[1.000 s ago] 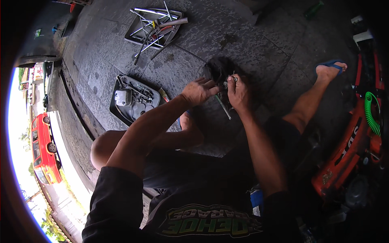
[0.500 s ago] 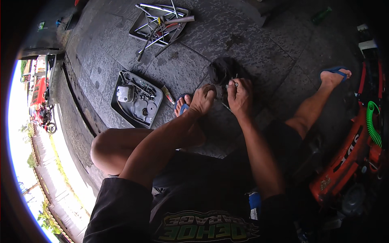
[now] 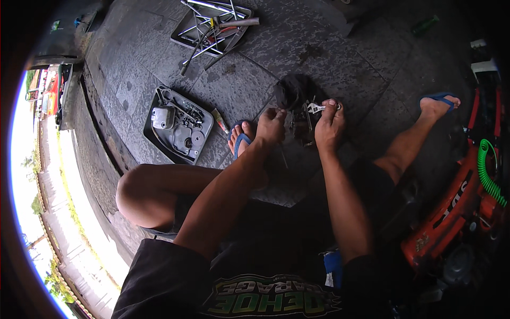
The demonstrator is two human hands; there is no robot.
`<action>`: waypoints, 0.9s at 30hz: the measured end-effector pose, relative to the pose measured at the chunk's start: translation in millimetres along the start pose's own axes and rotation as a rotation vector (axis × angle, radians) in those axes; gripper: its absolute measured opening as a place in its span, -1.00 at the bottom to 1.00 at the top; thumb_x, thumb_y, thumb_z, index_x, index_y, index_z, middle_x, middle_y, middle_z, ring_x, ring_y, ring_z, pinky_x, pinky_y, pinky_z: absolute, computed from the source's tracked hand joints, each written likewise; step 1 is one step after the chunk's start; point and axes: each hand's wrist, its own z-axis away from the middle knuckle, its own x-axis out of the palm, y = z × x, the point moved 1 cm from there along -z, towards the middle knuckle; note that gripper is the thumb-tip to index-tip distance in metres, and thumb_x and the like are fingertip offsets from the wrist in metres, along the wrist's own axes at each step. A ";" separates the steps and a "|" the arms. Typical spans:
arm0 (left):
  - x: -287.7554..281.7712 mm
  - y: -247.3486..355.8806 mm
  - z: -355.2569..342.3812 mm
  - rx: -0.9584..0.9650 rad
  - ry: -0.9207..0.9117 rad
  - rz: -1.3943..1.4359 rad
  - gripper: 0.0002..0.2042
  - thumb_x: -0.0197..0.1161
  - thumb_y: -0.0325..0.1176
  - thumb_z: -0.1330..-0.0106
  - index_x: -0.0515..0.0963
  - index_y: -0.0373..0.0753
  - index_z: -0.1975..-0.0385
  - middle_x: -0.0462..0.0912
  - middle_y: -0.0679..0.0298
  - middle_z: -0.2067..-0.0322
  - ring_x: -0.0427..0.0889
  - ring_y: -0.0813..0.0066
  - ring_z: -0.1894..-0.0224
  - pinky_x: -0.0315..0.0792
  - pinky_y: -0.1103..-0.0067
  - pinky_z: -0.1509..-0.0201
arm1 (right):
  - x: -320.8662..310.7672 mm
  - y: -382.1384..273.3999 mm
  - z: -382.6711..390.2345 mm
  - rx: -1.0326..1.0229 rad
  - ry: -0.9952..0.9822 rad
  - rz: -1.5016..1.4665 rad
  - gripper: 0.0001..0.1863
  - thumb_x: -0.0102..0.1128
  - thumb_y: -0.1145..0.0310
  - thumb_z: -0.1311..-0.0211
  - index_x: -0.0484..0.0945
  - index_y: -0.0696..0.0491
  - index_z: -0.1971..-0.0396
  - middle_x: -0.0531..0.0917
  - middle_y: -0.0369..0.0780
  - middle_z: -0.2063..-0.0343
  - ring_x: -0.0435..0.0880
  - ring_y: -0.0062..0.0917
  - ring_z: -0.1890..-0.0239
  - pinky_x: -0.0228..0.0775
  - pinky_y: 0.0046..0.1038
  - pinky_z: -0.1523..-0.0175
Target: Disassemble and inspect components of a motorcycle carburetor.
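My right hand [image 3: 330, 125] is closed round the handle of a small chrome adjustable wrench [image 3: 315, 108], its jaws pointing left over a dark metal mechanical part [image 3: 302, 127] on the floor between my hands. On the part's left side, my left hand [image 3: 272, 125] is closed with fingers and thumb together; what it pinches is hidden. A thin rod [image 3: 284, 157] shows just below that hand. Behind the part lies a bunched black cloth [image 3: 294, 90].
Left of my sandalled foot [image 3: 242, 137], a grey tray [image 3: 169, 153] holds a metal cover and small parts, with a tube [image 3: 219, 121] beside it. Farther off, another tray [image 3: 180, 40] holds wrenches and a hammer. An orange machine [image 3: 441, 223] with a green coiled hose [image 3: 486, 173] stands right.
My right hand has moved slightly right and turned, bringing the adjustable wrench and the dark part into clear sight. My left hand stays near the part, a little lower.
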 end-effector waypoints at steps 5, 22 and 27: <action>1.9 -0.1 2.3 -0.007 -0.098 -0.186 -0.58 0.22 -0.09 -0.34 0.57 -0.35 0.03 0.51 0.29 0.48 0.43 0.58 0.55 0.32 0.54 0.52 | -4.2 1.0 -6.8 0.035 -0.011 -0.052 -0.55 -0.14 0.06 -0.51 0.51 0.18 0.27 0.64 -0.14 0.38 0.62 -0.36 0.29 0.40 -0.37 0.13; 9.2 5.3 -11.4 0.299 -0.190 -0.460 -0.67 0.25 -0.21 -0.32 0.60 -0.37 0.13 0.54 0.34 0.51 0.37 0.64 0.59 0.29 0.62 0.51 | -6.3 2.3 -4.8 -0.074 -0.045 -0.044 -0.59 -0.14 0.11 -0.50 0.54 0.17 0.22 0.68 -0.12 0.38 0.68 -0.27 0.30 0.46 -0.34 0.17; 10.0 10.8 -2.7 0.201 -0.194 -0.431 -0.65 0.24 -0.19 -0.33 0.59 -0.39 0.10 0.54 0.33 0.50 0.40 0.62 0.58 0.32 0.61 0.49 | -7.9 2.0 -6.2 -0.061 -0.040 -0.040 -0.61 -0.11 0.13 -0.49 0.54 0.17 0.23 0.67 -0.10 0.40 0.68 -0.27 0.31 0.46 -0.35 0.18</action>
